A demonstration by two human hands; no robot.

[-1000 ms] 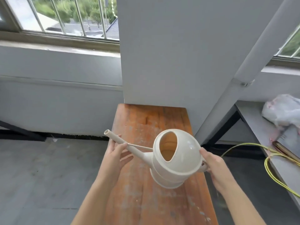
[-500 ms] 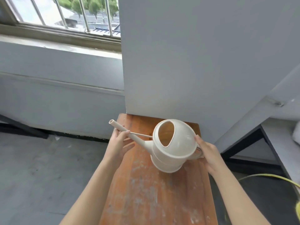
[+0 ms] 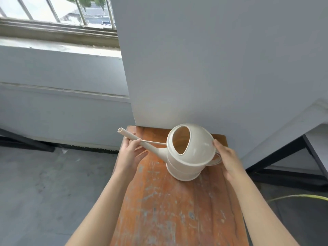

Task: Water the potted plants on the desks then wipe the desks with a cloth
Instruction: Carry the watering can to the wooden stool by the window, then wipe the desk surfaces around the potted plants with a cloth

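A cream watering can (image 3: 191, 153) rests tilted on the far end of a worn orange-brown wooden bench (image 3: 177, 210), its long spout pointing left and its round opening facing me. My left hand (image 3: 130, 155) cups the spout from below, fingers curled around it. My right hand (image 3: 226, 157) grips the can at its handle on the right side. No potted plant or cloth is in view.
A grey pillar (image 3: 213, 68) stands right behind the bench's far end. A barred window (image 3: 58, 13) and its sill lie at the upper left. A grey desk with black legs (image 3: 312, 144) is at the right, a yellow hose (image 3: 301, 197) beside it. The concrete floor (image 3: 44, 192) spreads left.
The watering can has come down from mid-air and moved toward the pillar, now touching the bench top. Both hands stayed on it. My view has tilted and shifted left.
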